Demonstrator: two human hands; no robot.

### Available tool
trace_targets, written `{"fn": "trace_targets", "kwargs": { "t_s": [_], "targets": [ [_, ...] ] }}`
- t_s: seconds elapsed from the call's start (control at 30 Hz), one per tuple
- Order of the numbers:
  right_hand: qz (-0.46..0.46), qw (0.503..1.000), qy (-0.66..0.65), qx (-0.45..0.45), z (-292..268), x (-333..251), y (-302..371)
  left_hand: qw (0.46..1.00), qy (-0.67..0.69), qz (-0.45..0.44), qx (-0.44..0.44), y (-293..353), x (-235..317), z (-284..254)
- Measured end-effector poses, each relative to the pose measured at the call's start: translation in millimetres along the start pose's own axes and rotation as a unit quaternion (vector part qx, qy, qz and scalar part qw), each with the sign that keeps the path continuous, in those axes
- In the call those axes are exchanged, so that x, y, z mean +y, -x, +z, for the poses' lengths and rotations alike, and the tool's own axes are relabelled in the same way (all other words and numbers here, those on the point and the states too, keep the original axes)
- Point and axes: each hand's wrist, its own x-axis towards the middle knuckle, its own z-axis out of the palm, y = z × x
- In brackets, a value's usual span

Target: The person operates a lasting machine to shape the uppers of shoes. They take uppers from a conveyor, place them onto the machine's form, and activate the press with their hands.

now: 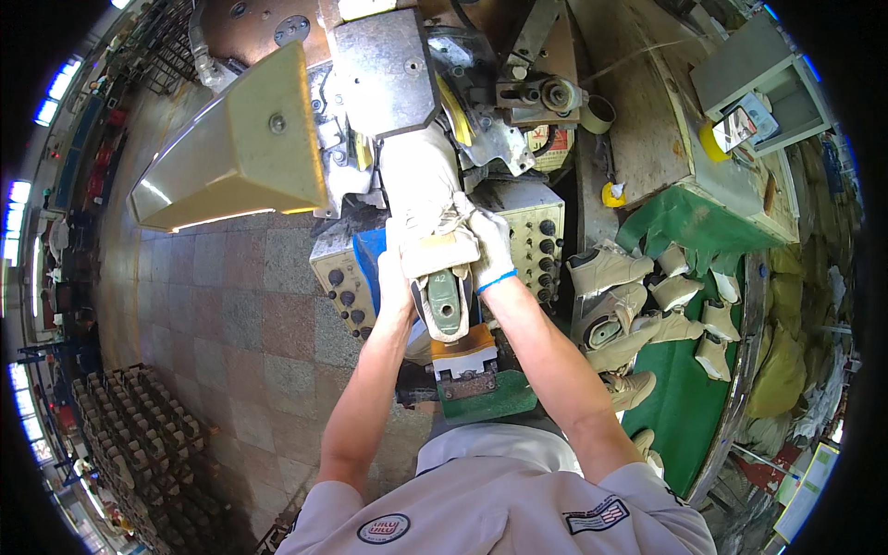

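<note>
Fingers (465, 211): clamped on the shoe (416, 180)
Left hand (395, 276): along its left side
Right hand (492, 242): gloved, along its right
Shoe: far end beneath metal plate (381, 74)

At 3 to 4 o'clock I have a green-surfaced desk (673, 393) bearing several loose beige shoes (610, 269), some on their sides. Above it, toward 2 o'clock, I see a worn wooden cabinet (647, 125) with green sheeting (689, 220) along its lower edge. An open-fronted grey box (754, 69) sits further out there, a phone-like device (734, 129) just beside it. Olive sacks (779, 375) are heaped beyond the desk, and a pale framed board (807, 490) leans at 4 o'clock. At 8 o'clock I make out a dark rack (139, 439) packed with rows of small items, too small to identify, on the tiled floor (231, 305). Bright windows (18, 215) line my 9 o'clock edge.
</note>
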Motion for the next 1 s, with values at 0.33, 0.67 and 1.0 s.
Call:
{"fn": "trace_targets", "kwargs": {
  "t_s": [0.33, 0.67, 1.0],
  "targets": [
    [-0.007, 1.0, -0.009, 0.001, -2.2, 9.9, -0.6, 0.996, -0.06, 0.064, 0.006, -7.0, -13.7, -5.7],
    [-0.045, 0.995, 0.083, -0.009, -27.7, 3.3, 9.5, 0.989, -0.132, -0.04, 0.052, -16.0, -39.3, -57.0],
    [0.095, 0.973, -0.091, 0.189, -387.8, -46.7, 203.5, 0.735, -0.664, 0.089, -0.105, 63.7, -155.4, -170.3]
  ]
}}
